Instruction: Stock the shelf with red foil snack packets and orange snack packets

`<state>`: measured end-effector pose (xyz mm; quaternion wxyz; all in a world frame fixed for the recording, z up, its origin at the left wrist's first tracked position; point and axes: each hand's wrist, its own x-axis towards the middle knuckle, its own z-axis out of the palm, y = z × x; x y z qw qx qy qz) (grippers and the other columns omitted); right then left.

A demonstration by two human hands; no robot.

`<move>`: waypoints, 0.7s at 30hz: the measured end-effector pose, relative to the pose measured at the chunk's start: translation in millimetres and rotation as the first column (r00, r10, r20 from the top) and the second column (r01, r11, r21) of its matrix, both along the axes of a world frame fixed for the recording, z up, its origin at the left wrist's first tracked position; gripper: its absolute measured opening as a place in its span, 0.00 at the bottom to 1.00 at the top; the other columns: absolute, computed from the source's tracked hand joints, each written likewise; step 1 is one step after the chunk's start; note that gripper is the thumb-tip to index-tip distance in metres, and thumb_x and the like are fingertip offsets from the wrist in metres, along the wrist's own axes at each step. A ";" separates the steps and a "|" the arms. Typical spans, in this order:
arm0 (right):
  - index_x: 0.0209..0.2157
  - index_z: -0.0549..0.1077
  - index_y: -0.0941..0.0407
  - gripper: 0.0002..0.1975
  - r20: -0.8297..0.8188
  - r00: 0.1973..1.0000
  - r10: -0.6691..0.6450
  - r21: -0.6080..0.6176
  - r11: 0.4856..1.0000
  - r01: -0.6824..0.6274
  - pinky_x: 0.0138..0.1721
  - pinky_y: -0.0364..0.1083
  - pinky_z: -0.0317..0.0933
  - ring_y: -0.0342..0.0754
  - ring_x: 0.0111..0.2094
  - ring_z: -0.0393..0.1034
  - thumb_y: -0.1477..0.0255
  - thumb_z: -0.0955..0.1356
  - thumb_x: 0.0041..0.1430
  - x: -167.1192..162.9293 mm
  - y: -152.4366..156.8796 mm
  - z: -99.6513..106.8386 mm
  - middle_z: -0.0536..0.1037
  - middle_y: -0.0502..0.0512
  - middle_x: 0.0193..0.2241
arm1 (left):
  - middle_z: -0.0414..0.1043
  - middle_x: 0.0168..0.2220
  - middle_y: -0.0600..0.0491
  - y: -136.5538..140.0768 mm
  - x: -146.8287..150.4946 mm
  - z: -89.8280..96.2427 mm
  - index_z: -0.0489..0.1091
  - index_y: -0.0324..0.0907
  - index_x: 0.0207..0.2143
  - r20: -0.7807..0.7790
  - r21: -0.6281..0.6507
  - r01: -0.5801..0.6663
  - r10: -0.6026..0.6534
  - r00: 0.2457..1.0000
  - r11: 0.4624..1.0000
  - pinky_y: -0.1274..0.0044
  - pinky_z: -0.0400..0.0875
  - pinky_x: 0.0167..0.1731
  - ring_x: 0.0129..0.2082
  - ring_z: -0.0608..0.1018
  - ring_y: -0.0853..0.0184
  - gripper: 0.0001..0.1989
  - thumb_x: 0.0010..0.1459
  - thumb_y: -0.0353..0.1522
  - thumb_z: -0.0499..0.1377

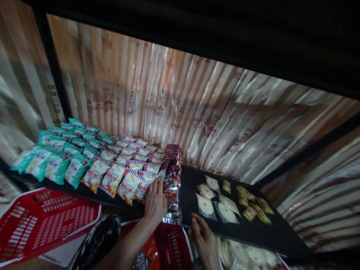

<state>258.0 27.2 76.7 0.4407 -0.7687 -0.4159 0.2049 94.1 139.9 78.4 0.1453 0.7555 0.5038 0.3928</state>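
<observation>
My left hand lies with its fingers stretched out along the front of the shelf. Its fingertips rest between a white snack bag with a striped top edge and a stack of dark red packets. It grips nothing that I can see. Lower right, my right hand hovers by the shelf's front edge, fingers loosely bent and apart, with nothing visible in it. Nearest to it on the shelf are round white flat pieces in clear wrappers.
Teal snack bags fill the shelf's left end. Small yellow-green packets lie on the black shelf at right. Below stand a red basket, another red basket and a container with wrapped white rounds. Dark posts frame the shelf.
</observation>
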 end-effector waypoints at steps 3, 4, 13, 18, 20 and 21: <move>0.42 0.76 0.55 0.29 -0.022 1.000 -0.015 0.002 1.000 0.015 0.22 0.44 0.64 0.50 0.21 0.70 0.49 0.62 0.50 1.7 -5.3 -6.5 0.76 0.52 0.20 | 0.57 0.60 0.43 1.1 -0.7 -2.7 0.52 0.34 0.61 0.018 0.001 -0.016 0.016 1.000 1.000 0.67 0.58 0.59 0.60 0.60 0.60 0.30 0.54 0.22 0.48; 0.42 0.75 0.56 0.29 -0.034 0.999 -0.022 0.001 1.000 0.022 0.22 0.43 0.63 0.49 0.21 0.70 0.49 0.62 0.50 1.7 -6.7 -8.6 0.76 0.52 0.20 | 0.57 0.60 0.44 1.2 -1.3 -3.5 0.52 0.34 0.61 0.025 0.006 -0.018 0.017 1.000 1.000 0.67 0.58 0.59 0.60 0.60 0.60 0.30 0.54 0.22 0.48; 0.44 0.72 0.61 0.32 -0.186 0.983 0.009 -0.054 0.998 -0.020 0.22 0.43 0.61 0.48 0.20 0.68 0.50 0.63 0.49 -17.2 -22.8 -14.7 0.75 0.52 0.19 | 0.72 0.44 0.48 -50.5 -30.1 -23.3 0.68 0.41 0.46 0.179 0.120 0.132 -0.152 0.972 0.984 0.71 0.67 0.50 0.47 0.72 0.65 0.19 0.56 0.22 0.44; 0.43 0.72 0.59 0.27 -0.107 0.991 0.081 -0.116 0.989 -0.094 0.27 0.44 0.63 0.48 0.23 0.70 0.52 0.61 0.53 -23.6 -35.6 -34.2 0.77 0.53 0.22 | 0.71 0.44 0.48 -99.9 -42.2 -67.3 0.70 0.41 0.40 0.165 -0.310 0.218 -0.174 0.971 0.925 0.72 0.65 0.51 0.47 0.71 0.65 0.18 0.54 0.21 0.45; 0.43 0.72 0.59 0.26 -0.103 0.986 0.132 -0.173 0.974 -0.149 0.27 0.44 0.63 0.49 0.23 0.71 0.53 0.60 0.54 -25.1 -39.3 -51.5 0.77 0.53 0.22 | 0.69 0.48 0.48 -110.4 -43.4 -86.3 0.71 0.40 0.39 0.112 -0.592 0.139 -0.090 0.990 0.794 0.75 0.63 0.52 0.49 0.71 0.66 0.17 0.53 0.20 0.48; 0.43 0.72 0.59 0.26 -0.107 0.981 0.162 -0.207 0.961 -0.181 0.28 0.45 0.64 0.50 0.24 0.72 0.54 0.60 0.54 -26.0 -40.6 -61.8 0.78 0.54 0.23 | 0.69 0.48 0.48 -113.2 -43.4 -95.5 0.71 0.38 0.39 0.079 -0.688 0.094 -0.055 0.995 0.720 0.76 0.63 0.51 0.48 0.71 0.66 0.15 0.53 0.20 0.49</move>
